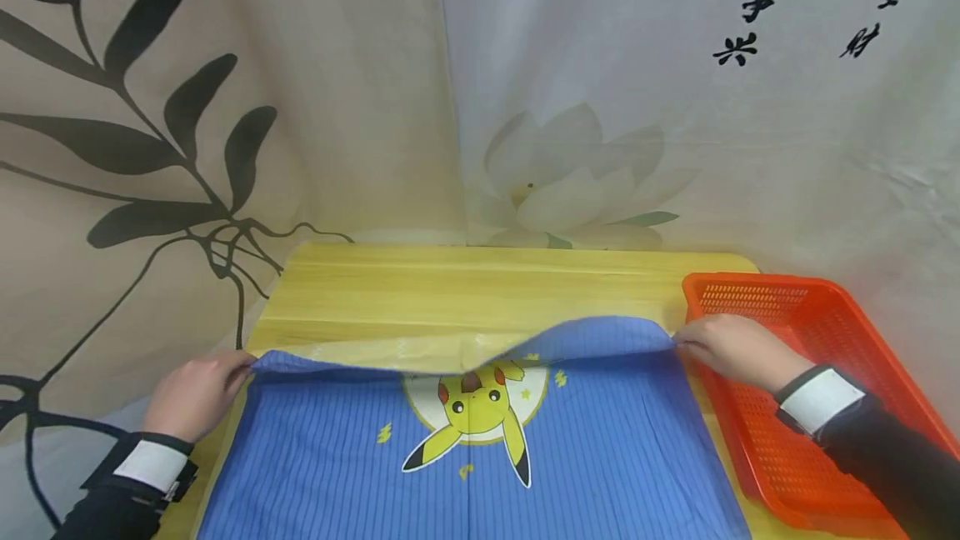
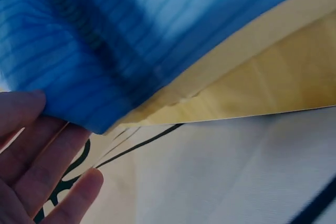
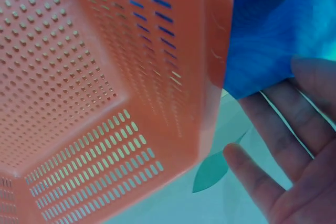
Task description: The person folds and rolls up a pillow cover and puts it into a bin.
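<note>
"Where's the cloth (image 1: pixel 322 448)?"
"On the table (image 1: pixel 465 286); left hand (image 1: pixel 197 394) and right hand (image 1: pixel 738 348) each pinch a far corner."
"Any advice?"
"I'd pull both evenly, since it waves between them."

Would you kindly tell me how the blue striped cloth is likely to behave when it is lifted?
The blue striped cloth will probably be floppy: its far edge bends in a wave between the left hand and right hand. It is likely light for its size, as the pinched corners look thin. Its middle may sag, since only those corners are held.
</note>
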Available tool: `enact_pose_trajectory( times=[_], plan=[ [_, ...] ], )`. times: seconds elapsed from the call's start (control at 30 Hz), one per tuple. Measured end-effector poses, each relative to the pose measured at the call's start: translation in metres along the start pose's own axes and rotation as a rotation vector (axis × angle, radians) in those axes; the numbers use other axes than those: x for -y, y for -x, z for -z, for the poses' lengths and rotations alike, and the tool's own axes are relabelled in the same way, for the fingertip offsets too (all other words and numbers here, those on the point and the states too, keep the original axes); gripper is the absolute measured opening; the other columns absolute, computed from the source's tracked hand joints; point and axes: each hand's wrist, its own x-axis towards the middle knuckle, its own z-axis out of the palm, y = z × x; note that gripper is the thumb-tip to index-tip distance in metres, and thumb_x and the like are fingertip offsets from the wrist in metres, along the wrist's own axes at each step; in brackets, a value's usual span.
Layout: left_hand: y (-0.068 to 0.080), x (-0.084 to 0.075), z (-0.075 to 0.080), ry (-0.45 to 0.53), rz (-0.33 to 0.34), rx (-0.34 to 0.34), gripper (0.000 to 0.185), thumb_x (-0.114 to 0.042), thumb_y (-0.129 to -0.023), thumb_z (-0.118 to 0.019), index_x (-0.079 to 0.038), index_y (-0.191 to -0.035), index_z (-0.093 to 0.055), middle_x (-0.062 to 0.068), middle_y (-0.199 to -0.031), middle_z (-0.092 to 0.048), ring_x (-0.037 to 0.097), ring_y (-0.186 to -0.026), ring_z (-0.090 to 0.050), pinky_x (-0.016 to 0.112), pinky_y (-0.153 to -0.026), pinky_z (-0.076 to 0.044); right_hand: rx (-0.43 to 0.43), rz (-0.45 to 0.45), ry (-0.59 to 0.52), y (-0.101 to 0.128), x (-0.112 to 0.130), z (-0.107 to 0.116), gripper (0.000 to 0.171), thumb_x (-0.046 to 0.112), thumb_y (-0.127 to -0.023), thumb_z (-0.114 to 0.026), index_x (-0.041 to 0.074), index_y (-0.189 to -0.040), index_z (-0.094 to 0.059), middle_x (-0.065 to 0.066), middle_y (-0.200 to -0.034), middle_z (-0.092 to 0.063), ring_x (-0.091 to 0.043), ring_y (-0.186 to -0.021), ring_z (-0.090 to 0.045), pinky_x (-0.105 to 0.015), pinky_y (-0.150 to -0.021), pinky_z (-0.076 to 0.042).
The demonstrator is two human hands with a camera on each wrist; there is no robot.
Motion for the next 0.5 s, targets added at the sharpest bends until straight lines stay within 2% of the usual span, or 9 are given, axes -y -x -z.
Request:
enact_pose_trajectory(
  times=[0.2,0.33,0.5],
  plan=[
    [0.022,0.001,-0.002,-0.014,-0.014,0.041,0.014,-0.007,-0.094,-0.079,-0.001,-0.106,-0.079,0.015,-0.087,-0.077,0.029,-0.068,-0.071,0.05,-0.056,-0.054,0.041,0.011,0.023,0.011,0.014,0.006,0.011,0.013,-0.087,-0.088,0.021,-0.094,-0.083,0.013,-0.079,-0.071,-0.011,-0.073,-0.069,-0.04,-0.073,-0.064],
    [0.033,0.002,-0.002,-0.01,0.006,0.057,0.014,-0.007,-0.094,-0.079,-0.001,-0.107,-0.079,0.015,-0.09,-0.078,0.032,-0.072,-0.073,0.053,-0.062,-0.058,0.076,-0.002,0.019,0.017,0.019,0.01,0.013,0.014,-0.088,-0.088,0.021,-0.098,-0.085,0.013,-0.082,-0.073,-0.012,-0.077,-0.069,-0.041,-0.076,-0.065],
    [0.05,0.006,-0.002,0.001,-0.029,0.057,0.011,-0.006,-0.093,-0.08,-0.004,-0.104,-0.08,0.013,-0.091,-0.079,0.033,-0.075,-0.075,0.055,-0.065,-0.06,0.082,0.005,0.03,0.025,0.021,0.015,0.014,0.017,-0.086,-0.09,0.023,-0.097,-0.085,0.013,-0.085,-0.073,-0.014,-0.081,-0.069,-0.042,-0.078,-0.064]
  ],
)
